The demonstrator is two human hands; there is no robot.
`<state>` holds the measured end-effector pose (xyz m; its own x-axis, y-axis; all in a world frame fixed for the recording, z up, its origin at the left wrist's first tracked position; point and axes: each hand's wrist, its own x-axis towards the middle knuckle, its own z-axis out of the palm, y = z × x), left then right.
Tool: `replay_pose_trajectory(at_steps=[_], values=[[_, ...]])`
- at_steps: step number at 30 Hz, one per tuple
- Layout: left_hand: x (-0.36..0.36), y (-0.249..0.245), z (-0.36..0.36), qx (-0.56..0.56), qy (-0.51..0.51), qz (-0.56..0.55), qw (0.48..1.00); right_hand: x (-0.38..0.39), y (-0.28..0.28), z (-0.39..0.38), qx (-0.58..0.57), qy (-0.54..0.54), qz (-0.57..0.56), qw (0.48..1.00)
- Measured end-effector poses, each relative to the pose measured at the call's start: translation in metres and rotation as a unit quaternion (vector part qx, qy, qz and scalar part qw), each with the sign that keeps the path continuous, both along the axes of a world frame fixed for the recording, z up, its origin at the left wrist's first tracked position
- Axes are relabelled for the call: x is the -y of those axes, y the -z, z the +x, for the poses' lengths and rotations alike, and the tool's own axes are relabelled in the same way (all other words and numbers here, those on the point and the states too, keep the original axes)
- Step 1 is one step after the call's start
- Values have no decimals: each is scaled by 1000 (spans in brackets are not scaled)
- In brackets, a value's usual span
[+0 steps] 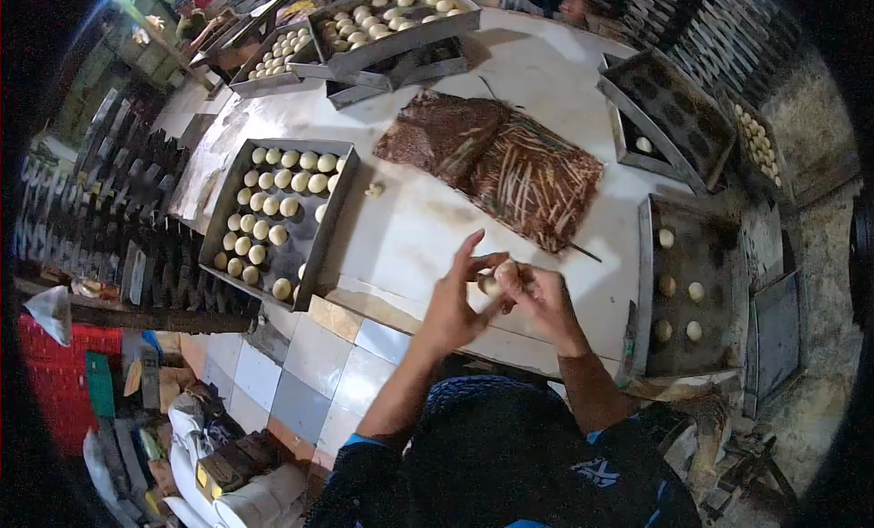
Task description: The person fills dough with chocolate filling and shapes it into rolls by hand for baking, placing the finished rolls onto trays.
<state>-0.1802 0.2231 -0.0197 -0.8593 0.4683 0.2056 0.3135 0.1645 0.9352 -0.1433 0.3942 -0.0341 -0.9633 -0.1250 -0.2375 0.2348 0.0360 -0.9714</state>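
Observation:
Over the near edge of the table, a small pale dough ball (491,283) sits between my two hands. The fingers of my left hand (457,299) curl around its left side, with the index finger sticking up. From the other side, my right hand (541,302) pinches the dough, and its fingers hide part of it. Beyond them lies a dark brown slab (537,177), one half smooth and the other covered with pale stick-like strips. To the left stands a metal tray (305,241) with rows of dough balls; to the right, another tray (678,341) holds several.
A scrap of dough (373,190) lies on the white table (405,228). Stacked trays of dough balls (391,55) stand at the back, and more trays (669,114) lean at the back right. Dark stacks (114,218) rise on the left. Part of another person's hand (574,6) shows at the far edge.

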Motion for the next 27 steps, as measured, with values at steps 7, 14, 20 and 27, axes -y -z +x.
replay_pose_trajectory(at_steps=[7, 14, 20, 27], values=[[-45, -17, 46, 167, -103, 218, 956, -20, -57, 34, -395, 34, 190, 898], [-44, -36, 103, -5, -83, 240, 967, 27, -55, 64, -331, 229, 56, 914], [39, -17, 112, 113, -156, 110, 975, 94, -2, 43, -272, 118, 132, 946], [67, 36, 131, 420, -57, 328, 845, 106, 20, 60, -305, 114, 124, 937]])
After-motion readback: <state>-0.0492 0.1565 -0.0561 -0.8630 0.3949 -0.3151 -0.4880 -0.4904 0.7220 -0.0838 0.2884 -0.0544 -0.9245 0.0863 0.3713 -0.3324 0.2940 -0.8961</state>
